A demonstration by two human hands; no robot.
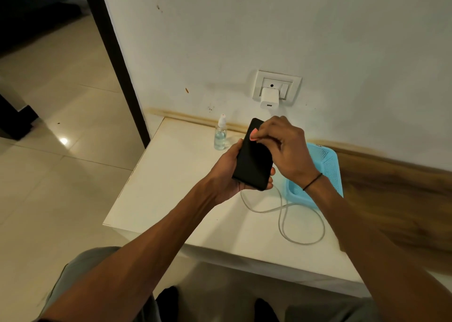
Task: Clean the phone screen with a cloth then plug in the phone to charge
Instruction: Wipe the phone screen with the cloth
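On the left of the bench (171, 175) a small clear spray bottle (220, 134) stands upright near the wall, partly filled with clear liquid, its cap on. Just right of it the left hand (228, 175) is wrapped around the lower half of the phone (253, 154), held tilted above the bench with its dark face up. The right hand (281, 145) is curled over the upper screen, fingertips pinching a scrap of pink cloth (254, 135) against the glass. To wipe well, I would keep the left grip firm, press lightly and flat, and work across to the edges. Below them the white cable (283, 214) lies loose in loops, its end hidden; the charger (269, 98) already sits in the wall socket (276, 87). Furthest right, the blue basket (327, 165) is mostly hidden behind the right wrist; its contents cannot be told.
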